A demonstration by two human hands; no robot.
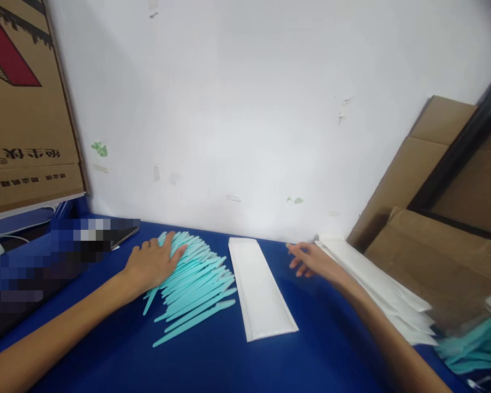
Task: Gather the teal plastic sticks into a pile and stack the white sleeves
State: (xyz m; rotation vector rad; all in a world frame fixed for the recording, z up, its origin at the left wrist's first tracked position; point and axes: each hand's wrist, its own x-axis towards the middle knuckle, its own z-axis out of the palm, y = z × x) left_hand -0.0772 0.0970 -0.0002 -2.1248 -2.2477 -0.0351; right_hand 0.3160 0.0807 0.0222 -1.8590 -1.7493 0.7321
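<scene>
A fanned pile of flat turquoise plastic sticks (200,281), shaped like slim spatulas, lies on the blue tabletop. My left hand (153,262) rests on the pile's left side, palm down with the fingers apart; what lies beneath the palm is hidden. Just right of the sticks, a long white sleeve or pouch (262,289) lies flat, slightly slanted. Over the table between this pouch and a stack of similar white pouches (376,284), my right hand (309,259) hovers with its fingers loosely bent and apart. Nothing shows in it.
Cardboard (437,267) leans at the right, with more turquoise sticks (474,344) below it. A large printed carton (28,125) stands at the left. Near it lies a dark, partly pixelated object (123,236). A white wall (229,109) rises behind the table.
</scene>
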